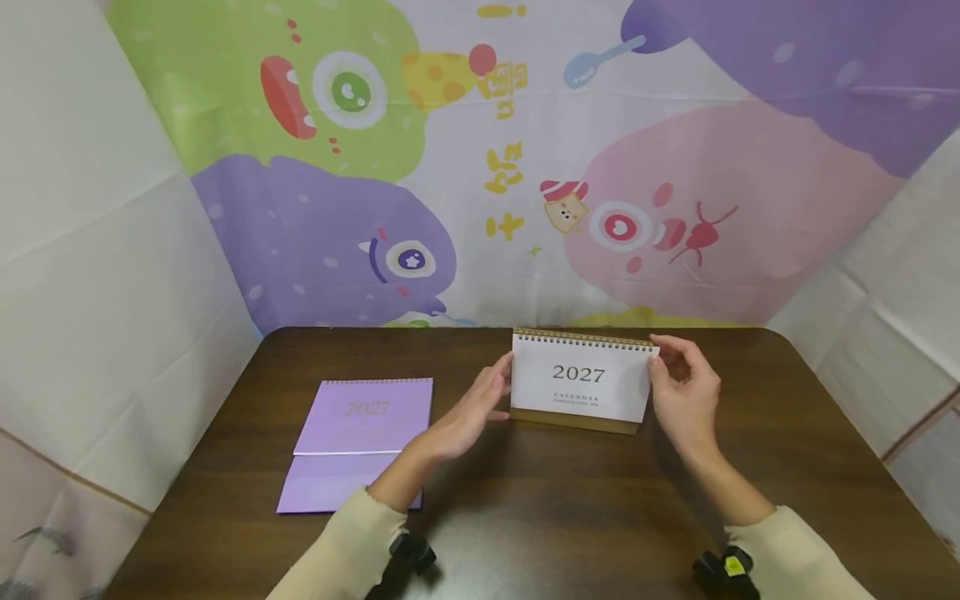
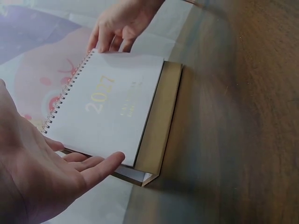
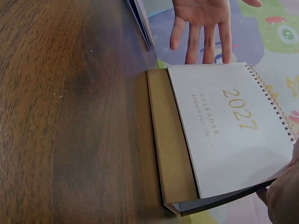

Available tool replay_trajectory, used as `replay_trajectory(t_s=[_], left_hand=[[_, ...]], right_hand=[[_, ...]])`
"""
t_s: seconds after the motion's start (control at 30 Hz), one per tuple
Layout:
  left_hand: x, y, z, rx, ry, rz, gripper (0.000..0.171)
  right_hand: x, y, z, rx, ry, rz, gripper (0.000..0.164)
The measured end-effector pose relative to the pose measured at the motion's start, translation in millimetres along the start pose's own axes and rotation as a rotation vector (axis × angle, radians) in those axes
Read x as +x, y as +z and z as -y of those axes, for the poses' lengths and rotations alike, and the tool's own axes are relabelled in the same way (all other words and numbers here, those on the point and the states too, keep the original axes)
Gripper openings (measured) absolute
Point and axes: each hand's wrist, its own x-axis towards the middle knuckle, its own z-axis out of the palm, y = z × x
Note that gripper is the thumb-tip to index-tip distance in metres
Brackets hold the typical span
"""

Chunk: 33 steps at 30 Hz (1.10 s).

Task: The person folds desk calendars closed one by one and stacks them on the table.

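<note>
A white desk calendar (image 1: 581, 379) marked 2027 stands on the table, tilted back on its gold-brown base, with a spiral binding along its top. My right hand (image 1: 686, 392) pinches its upper right corner, thumb in front and fingers behind. At the left edge, my left hand (image 1: 472, 408) has its fingers extended, their tips at or very near the calendar's side. The left wrist view shows that left hand (image 2: 51, 172) spread with the palm turned to the calendar (image 2: 103, 102). In the right wrist view, the right hand (image 3: 285, 191) is partly cut off by the frame.
A purple 2027 calendar (image 1: 367, 417) stands to the left on the dark wooden table (image 1: 540, 525), partly behind my left forearm. Behind the table hangs a cloth printed with cartoon monsters (image 1: 525, 167). White panels (image 1: 97, 208) flank both sides.
</note>
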Motion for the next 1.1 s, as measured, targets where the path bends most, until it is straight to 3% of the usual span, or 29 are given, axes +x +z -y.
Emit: replay_trajectory(t_s=[0.07,0.1,0.17,0.3,0.47,0.57,0.7,0.9,1.0,1.1], left_hand=[[0.9,2.0,4.8,-0.013,-0.017,-0.007,0.081],[5.2,2.6,16.0,-0.031,-0.022,-0.003,0.077],[2.2,3.4,11.2,-0.031,-0.023,-0.002,0.077],[-10.1,3.9,-17.8,-0.033,0.004,0.009,0.087],[-23.9,4.5,-58.7,-0.065,-0.029,0.01,0.101],[-26.3,4.6,-64.5,-0.036,-0.039,-0.006,0.102],[-25.6,4.2,-61.7,-0.011,-0.047,-0.078,0.089],[-14.3,0.5,-53.1,-0.007,-0.053,-0.295,0.045],[-7.8,-3.8,-49.8,-0.008,-0.047,-0.37,0.039],[-2.0,-7.7,-48.4,-0.007,-0.033,-0.399,0.041]], right_hand=[[0,-1,0,0.003,0.006,-0.005,0.029],[0,-1,0,0.006,0.009,-0.007,0.029],[1,-2,0,0.005,0.011,-0.009,0.03],[1,-3,1,0.002,0.016,-0.01,0.031],[2,-4,0,0.0,0.009,0.006,0.031],[2,-5,-1,-0.005,0.007,0.021,0.031],[3,-6,-1,-0.008,0.026,0.059,0.031],[6,-10,-3,-0.012,0.032,0.108,0.034],[7,-12,-6,-0.011,0.023,0.12,0.034],[7,-14,-8,0.001,0.024,0.137,0.034]])
